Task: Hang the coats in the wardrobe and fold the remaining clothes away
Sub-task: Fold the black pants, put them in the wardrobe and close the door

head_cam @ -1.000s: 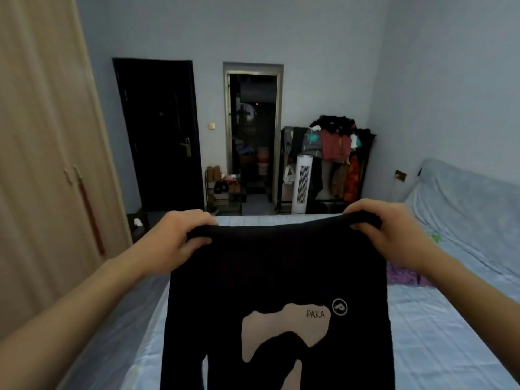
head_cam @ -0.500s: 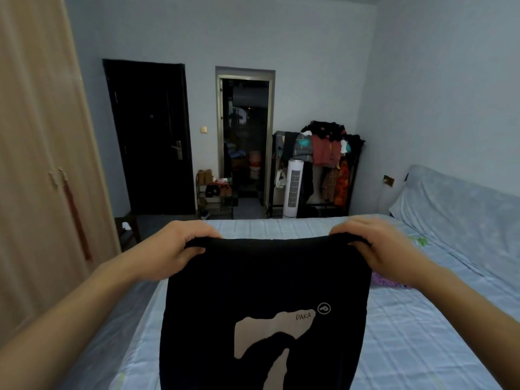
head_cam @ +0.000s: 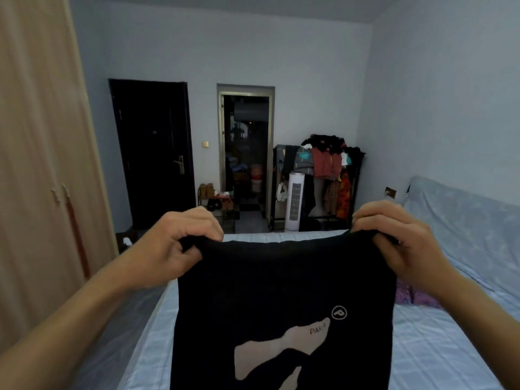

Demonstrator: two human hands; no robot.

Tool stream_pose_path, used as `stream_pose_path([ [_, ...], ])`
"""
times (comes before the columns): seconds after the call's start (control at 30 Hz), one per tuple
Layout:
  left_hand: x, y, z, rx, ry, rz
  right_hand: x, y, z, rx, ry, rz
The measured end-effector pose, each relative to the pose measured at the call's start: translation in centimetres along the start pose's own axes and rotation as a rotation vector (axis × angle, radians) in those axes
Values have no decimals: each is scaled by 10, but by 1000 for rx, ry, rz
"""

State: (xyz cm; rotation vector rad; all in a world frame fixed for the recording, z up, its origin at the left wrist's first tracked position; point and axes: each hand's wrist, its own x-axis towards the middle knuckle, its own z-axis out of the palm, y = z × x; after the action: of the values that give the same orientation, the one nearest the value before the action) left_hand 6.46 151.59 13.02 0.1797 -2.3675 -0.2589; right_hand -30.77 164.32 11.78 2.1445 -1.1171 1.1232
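hands up: left hand [head_cam: 180, 243] and right hand [head_cam: 402, 237] each pinch a top corner of the black garment [head_cam: 281, 299]; one loose pinch and it could slump onto the bed [head_cam: 422, 347].

black garment [head_cam: 281, 291] cut off at bottom edge, bed [head_cam: 422, 347] partly hidden
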Motion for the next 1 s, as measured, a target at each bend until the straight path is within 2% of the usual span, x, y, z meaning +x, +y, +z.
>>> stream_pose_path([
  [0.13,35,11,-24,-139,124,20,34,1,-11,50,142,-62],
  [0.23,71,6,-14,-177,184,-7,65,2,9,116,163,-39],
  [0.43,96,11,21,-259,188,-47,76,-11,43,262,57,-8],
  [0.53,87,16,21,-272,195,-50,67,-15,34,300,-5,-20],
  [0.73,68,19,10,-218,169,-153,52,-25,0,307,-233,-9],
  [0.87,71,27,23,-265,162,-165,48,-37,10,351,-216,26],
  [1.0,81,48,38,-218,133,-65,50,-54,22,389,-148,-17],
])
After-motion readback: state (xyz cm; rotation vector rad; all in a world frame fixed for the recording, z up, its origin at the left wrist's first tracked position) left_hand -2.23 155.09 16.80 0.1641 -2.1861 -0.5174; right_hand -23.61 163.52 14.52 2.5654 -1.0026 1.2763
